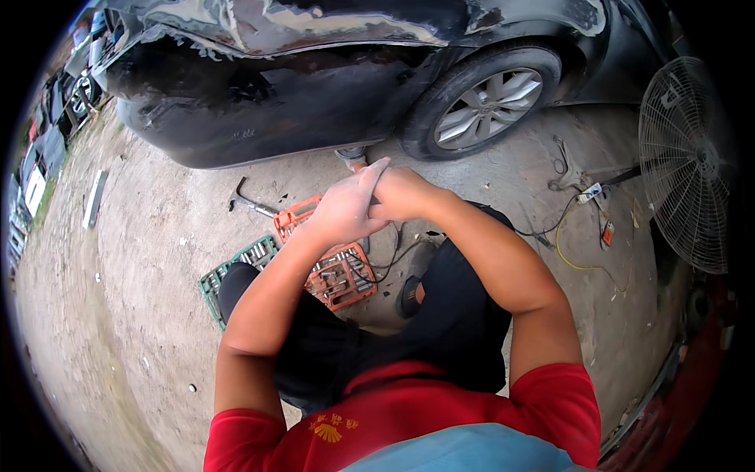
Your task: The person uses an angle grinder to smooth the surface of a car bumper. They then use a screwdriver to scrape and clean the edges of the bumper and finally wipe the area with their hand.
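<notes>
My left hand [343, 211] and my right hand [403, 193] are clasped together in front of my knees, in the middle of the view. The left looks dusty, and one of its digits lies across the right. No tool shows in either hand; where the palms meet is hidden. Beneath them on the ground lies an orange socket-set case [343, 277], opened, with metal pieces in its slots. A green socket case [256, 255] lies left of it, partly behind my knee. A bent-headed metal tool [258, 206] rests beside the orange case.
A black car body [267, 110] with scraped paint and a silver-spoked wheel [489, 110] stands ahead. At right are a large fan [692, 161], a power strip [588, 193] and loose cables. Under the car edge shows a grey shape, unclear. Parts are piled far left.
</notes>
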### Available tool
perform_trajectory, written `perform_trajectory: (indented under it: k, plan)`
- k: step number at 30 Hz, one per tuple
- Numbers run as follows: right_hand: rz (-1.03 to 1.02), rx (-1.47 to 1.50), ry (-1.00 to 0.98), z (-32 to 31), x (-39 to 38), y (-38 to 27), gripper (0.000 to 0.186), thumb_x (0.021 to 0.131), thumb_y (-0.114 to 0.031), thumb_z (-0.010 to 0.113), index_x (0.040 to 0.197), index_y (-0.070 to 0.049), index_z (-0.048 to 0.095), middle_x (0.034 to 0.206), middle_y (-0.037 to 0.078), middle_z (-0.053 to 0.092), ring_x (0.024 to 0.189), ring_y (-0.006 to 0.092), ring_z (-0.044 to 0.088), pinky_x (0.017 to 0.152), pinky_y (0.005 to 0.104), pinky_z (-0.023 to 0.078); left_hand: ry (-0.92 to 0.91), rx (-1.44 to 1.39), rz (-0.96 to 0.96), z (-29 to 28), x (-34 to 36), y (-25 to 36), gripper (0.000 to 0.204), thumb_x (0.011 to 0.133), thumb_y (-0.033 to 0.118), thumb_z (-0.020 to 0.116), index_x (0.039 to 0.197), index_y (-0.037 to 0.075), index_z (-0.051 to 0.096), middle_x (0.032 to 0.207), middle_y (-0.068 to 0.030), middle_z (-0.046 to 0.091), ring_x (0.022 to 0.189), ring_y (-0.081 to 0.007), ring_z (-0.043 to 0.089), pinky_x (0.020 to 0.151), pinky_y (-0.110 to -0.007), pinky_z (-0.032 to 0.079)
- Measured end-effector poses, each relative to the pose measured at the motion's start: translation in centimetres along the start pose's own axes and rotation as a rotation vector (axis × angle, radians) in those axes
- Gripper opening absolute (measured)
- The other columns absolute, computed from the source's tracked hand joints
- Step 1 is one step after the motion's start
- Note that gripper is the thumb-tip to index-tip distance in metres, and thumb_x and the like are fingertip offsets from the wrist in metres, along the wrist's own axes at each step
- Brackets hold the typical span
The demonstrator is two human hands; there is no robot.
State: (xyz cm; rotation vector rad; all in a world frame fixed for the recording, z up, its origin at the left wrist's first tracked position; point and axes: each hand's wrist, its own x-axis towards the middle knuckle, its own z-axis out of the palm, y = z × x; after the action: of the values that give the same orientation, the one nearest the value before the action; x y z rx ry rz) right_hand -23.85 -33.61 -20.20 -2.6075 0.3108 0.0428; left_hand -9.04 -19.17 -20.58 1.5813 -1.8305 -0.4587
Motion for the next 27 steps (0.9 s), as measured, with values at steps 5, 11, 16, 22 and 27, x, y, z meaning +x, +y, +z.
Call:
perform_trajectory:
  k: [5, 11, 16, 22, 27]
  plan:
    - [0.017, -0.013, 0.009, 0.4, 0.3, 0.3, 0.049, 0.086, -0.038, 0.084, 0.123, -0.006, 0.08, 0.119, 0.023, 0.082, 0.109, 0.0447, 0.078, 0.094, 0.0558, 0.062, 0.03, -0.005, 0.022, 0.2, -0.1, -0.4, 0.104, 0.084, 0.022, 0.09, 0.172, 0.005, 0.038, 0.141, -0.0304, 0.071, 0.13, -0.0505, 0.069, 0.108, -0.054, 0.057]
    - [0.018, 0.043, 0.025, 0.2, 0.1, 0.0, 0.051, 0.087, -0.037, 0.083, 0.127, -0.005, 0.079, 0.121, 0.025, 0.081, 0.11, 0.0471, 0.076, 0.096, 0.0562, 0.061, 0.052, -0.02, 0.042, 0.5, -0.2, -0.6, 0.099, 0.085, 0.021, 0.087, 0.17, 0.002, 0.04, 0.14, -0.0303, 0.07, 0.127, -0.0513, 0.07, 0.107, -0.056, 0.058]
    - [-0.017, 0.021, 0.043, 1.0, 0.3, 0.9, 0.048, 0.086, -0.032, 0.081, 0.126, -0.004, 0.08, 0.118, 0.024, 0.081, 0.11, 0.0462, 0.076, 0.096, 0.055, 0.061, 0.097, -0.024, 0.095, 0.7, -0.2, -1.0, 0.096, 0.085, 0.02, 0.086, 0.168, 0.0, 0.041, 0.133, -0.0298, 0.073, 0.122, -0.0512, 0.071, 0.103, -0.055, 0.059]
    - [-0.029, 0.013, 0.07, 0.9, 0.2, 0.7, 0.049, 0.086, -0.031, 0.082, 0.127, -0.004, 0.079, 0.122, 0.023, 0.081, 0.114, 0.0455, 0.075, 0.098, 0.0547, 0.06, 0.091, -0.018, 0.079, 1.0, -0.3, -0.9, 0.097, 0.085, 0.019, 0.086, 0.168, 0.001, 0.041, 0.134, -0.0297, 0.072, 0.122, -0.0511, 0.071, 0.102, -0.055, 0.059]
    - [-0.022, -0.01, 0.051, 0.6, 0.2, 0.6, 0.052, 0.087, -0.034, 0.082, 0.131, -0.005, 0.078, 0.125, 0.023, 0.081, 0.117, 0.0453, 0.075, 0.099, 0.0547, 0.06, 0.079, -0.025, 0.067, 1.0, -0.1, -1.0, 0.098, 0.085, 0.019, 0.087, 0.169, 0.002, 0.04, 0.136, -0.0306, 0.071, 0.124, -0.0516, 0.07, 0.104, -0.056, 0.058]
